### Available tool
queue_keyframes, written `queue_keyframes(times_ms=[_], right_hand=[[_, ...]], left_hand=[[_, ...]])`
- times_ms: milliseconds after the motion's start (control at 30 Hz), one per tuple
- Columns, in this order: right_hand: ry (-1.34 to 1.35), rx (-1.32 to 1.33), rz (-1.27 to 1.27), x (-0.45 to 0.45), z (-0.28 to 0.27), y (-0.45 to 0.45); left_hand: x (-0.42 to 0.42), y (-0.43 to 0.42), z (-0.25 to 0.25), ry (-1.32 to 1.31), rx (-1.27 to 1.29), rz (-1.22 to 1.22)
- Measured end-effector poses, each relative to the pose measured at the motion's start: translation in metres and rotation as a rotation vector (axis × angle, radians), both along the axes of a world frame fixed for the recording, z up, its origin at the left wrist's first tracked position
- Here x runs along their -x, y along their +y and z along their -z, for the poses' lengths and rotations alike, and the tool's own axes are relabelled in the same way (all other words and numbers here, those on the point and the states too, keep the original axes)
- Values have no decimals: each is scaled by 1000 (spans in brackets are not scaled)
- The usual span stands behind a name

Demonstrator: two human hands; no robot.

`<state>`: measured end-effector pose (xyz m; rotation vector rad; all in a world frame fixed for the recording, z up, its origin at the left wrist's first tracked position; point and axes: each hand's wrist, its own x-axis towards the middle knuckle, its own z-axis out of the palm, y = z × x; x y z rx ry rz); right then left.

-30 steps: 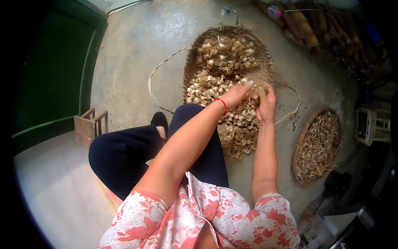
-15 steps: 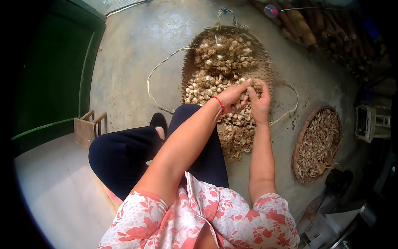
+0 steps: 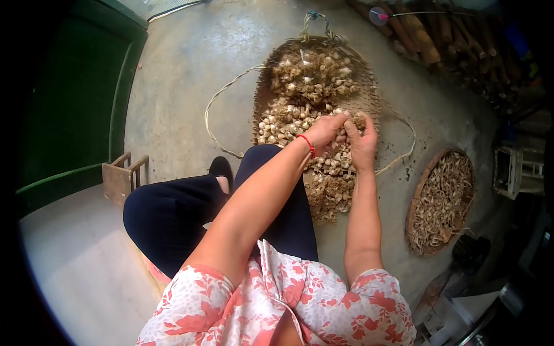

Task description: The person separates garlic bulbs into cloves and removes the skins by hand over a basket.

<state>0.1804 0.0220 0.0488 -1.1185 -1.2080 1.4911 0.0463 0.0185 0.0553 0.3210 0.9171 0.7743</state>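
Observation:
Garlic bulbs (image 3: 283, 124) lie heaped in a long woven basket (image 3: 369, 95) on the floor, with more dry, root-covered bulbs (image 3: 332, 193) at its near end. Over the basket's right part my two hands meet. My left hand (image 3: 324, 134), with a red band at the wrist, is closed around garlic at its fingertips. My right hand (image 3: 362, 144) pinches a brown, dry-rooted garlic bunch (image 3: 358, 120) from the other side. Thumbs and fingertips nearly touch. Part of what lies between the palms is hidden by the fingers.
A round tray (image 3: 411, 222) of dry stalks is at the right. A small wooden stool (image 3: 118, 180) stands by the green door (image 3: 75, 92). Rope loops (image 3: 210, 109) extend from the basket's sides. Logs (image 3: 424, 43) are stacked at the upper right, above a pale frame (image 3: 505, 173).
Both hands have shifted slightly left and come closer together, and the right fingers have changed their hold on the brown bunch. The whole view has moved a little.

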Motion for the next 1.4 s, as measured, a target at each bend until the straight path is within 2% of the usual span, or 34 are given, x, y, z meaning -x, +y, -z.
queue_keyframes(times_ms=[67,133,267,333,367,433,467,533,567,667,833,900,933,967,1000,1033,1100,1167,1233,1267,1300,1333,1367,1400], right_hand=[[56,37,10,-2,5,4],[412,232,129,-5,11,7],[474,327,166,-8,29,13],[200,214,188,-11,23,14],[198,215,188,-14,25,16],[-603,-584,121,-14,25,23],[-602,-584,120,-15,24,22],[-809,-705,37,-9,1,15],[-808,-705,36,-7,-4,12],[-874,-719,-78,-4,-12,3],[-975,-604,-188,-13,-4,-7],[-961,-572,-194,-17,5,-8],[-949,-537,-201,-19,10,-10],[-952,-536,-201,-20,15,-11],[-868,-425,-200,-17,18,-12],[-782,-316,-198,-14,21,-13],[-777,-257,-188,-9,23,-14],[-752,-314,-109,-6,28,-14],[-1062,-221,-148,-28,72,1],[-898,-15,-89,-32,67,1],[-783,77,-17,-37,68,1],[-498,295,47,-41,64,2],[-217,516,129,-50,59,-3],[-230,525,141,-59,54,-8]], left_hand=[[1,1,0,-49,-34,2],[1,1,-10,47,-142,75],[-4,0,-7,157,-231,-15],[-4,3,-1,219,-82,-205],[-3,3,2,218,-80,-205],[4,2,3,132,3,-178],[3,1,2,139,-16,-157],[3,0,-4,188,-38,-84],[2,0,-7,235,-59,-8],[1,1,8,307,-82,20],[0,-2,17,334,-96,56],[-4,-3,23,544,-262,99],[-6,-5,24,541,-261,102],[-7,-7,24,735,-419,140],[-8,-8,24,930,-580,177],[-8,-8,23,929,-582,178],[-7,-9,21,1123,-665,221],[-8,-11,19,1029,-664,187],[-11,-12,22,933,-661,154],[-11,-10,30,852,-581,45],[-6,-3,35,778,-502,-82],[1,2,28,715,-309,-171],[9,3,47,689,-237,-306],[18,4,68,660,-174,-446]])
